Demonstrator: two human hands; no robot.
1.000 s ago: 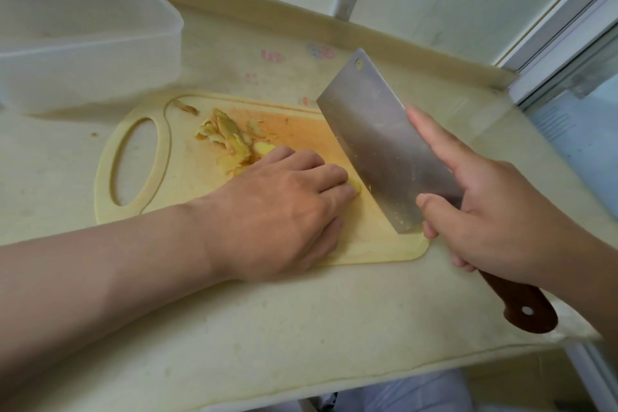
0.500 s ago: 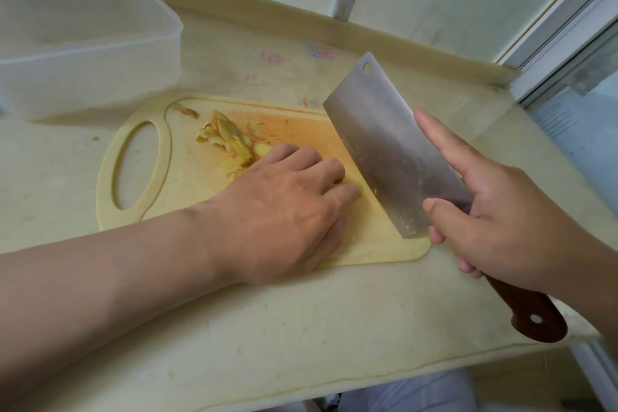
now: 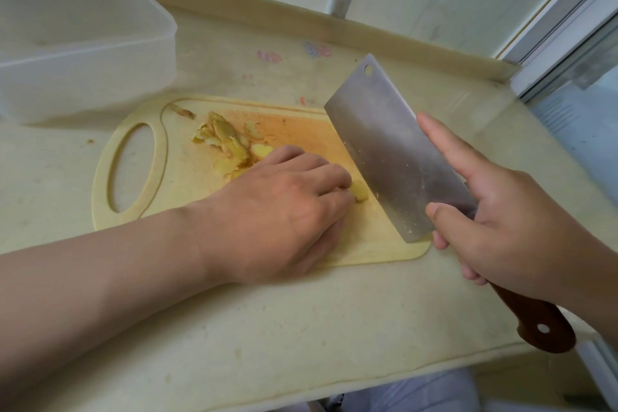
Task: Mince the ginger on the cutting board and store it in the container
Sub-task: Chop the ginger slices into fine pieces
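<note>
While the plastic container (image 3: 100, 77) sits beyond the left hand (image 3: 284, 211), that hand's curled fingers (image 3: 317, 170) pin a ginger piece (image 3: 360, 191) to the cutting board (image 3: 187, 184), ginger slices (image 3: 227, 144) just beyond; the right hand (image 3: 511, 227) grips the cleaver (image 3: 394, 150), blade beside that piece.

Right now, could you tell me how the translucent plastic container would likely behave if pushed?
The plastic container probably slides easily: nothing shows through its translucent walls, so it looks light. Its broad, low shape on the countertop suggests it would not tip. The thin-looking walls may flex when gripped.
</note>
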